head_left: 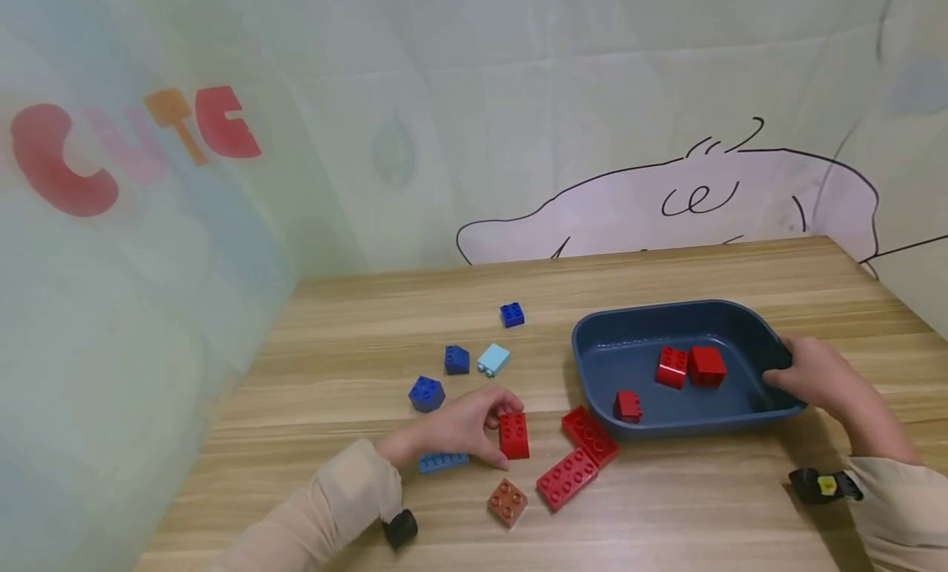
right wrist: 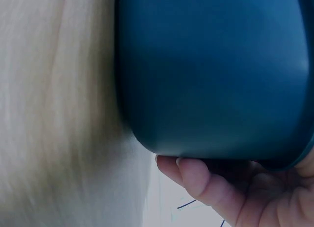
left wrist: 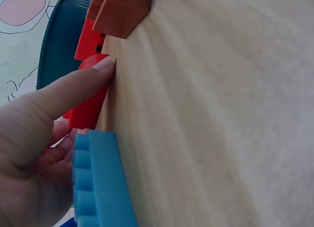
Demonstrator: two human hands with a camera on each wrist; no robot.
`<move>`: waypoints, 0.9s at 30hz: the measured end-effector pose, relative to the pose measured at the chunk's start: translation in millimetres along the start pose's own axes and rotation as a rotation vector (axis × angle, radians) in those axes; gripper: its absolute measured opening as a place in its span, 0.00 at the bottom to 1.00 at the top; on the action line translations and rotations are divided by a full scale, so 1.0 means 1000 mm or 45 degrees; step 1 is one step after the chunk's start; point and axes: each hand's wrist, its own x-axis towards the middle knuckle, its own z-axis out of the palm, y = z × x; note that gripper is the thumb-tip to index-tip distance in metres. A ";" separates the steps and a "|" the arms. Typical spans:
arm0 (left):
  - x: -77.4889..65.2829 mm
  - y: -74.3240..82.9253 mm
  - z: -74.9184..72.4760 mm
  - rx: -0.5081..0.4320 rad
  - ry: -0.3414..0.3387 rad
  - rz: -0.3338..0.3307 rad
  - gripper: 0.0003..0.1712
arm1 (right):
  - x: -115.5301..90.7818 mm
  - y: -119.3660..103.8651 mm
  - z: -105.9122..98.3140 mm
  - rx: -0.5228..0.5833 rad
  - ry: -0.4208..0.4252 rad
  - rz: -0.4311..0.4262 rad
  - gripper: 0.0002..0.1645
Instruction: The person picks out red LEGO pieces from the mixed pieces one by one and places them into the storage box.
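My left hand has thumb and fingers around a red building brick on the table. In the left wrist view the thumb presses along this red brick, with the other fingers partly hidden. A long blue brick lies beneath that wrist. The right hand grips the right end of a dark blue tray, thumb inside the rim; in the right wrist view its fingers curl against the outer wall. Three red pieces lie inside the tray, one of them a curved brick.
Two red bricks, one a long brick, touch near the tray's front left corner. A brown brick lies closer. Leftward and back are a blue brick, a sloped blue brick, a light blue brick and a small blue brick.
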 end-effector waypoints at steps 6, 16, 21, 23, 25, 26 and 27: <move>-0.001 -0.002 0.002 0.023 0.022 0.017 0.30 | 0.000 0.001 0.000 0.002 -0.005 -0.007 0.32; -0.006 0.001 -0.002 -0.022 0.060 0.005 0.32 | -0.002 0.000 0.001 0.010 -0.013 0.000 0.34; -0.006 0.006 -0.007 -0.109 0.085 0.012 0.30 | -0.001 0.001 0.000 0.004 -0.004 0.002 0.33; -0.005 0.008 -0.009 -0.133 0.103 0.001 0.31 | -0.001 0.001 0.000 0.004 -0.007 0.006 0.32; -0.005 0.010 -0.010 -0.132 0.134 -0.006 0.32 | 0.000 0.001 0.000 0.001 -0.005 0.001 0.31; -0.004 0.012 -0.011 -0.130 0.154 -0.014 0.32 | 0.000 0.001 0.000 -0.001 -0.006 0.001 0.31; -0.003 0.013 -0.012 -0.129 0.175 -0.013 0.32 | 0.000 0.001 0.000 -0.002 -0.009 0.002 0.31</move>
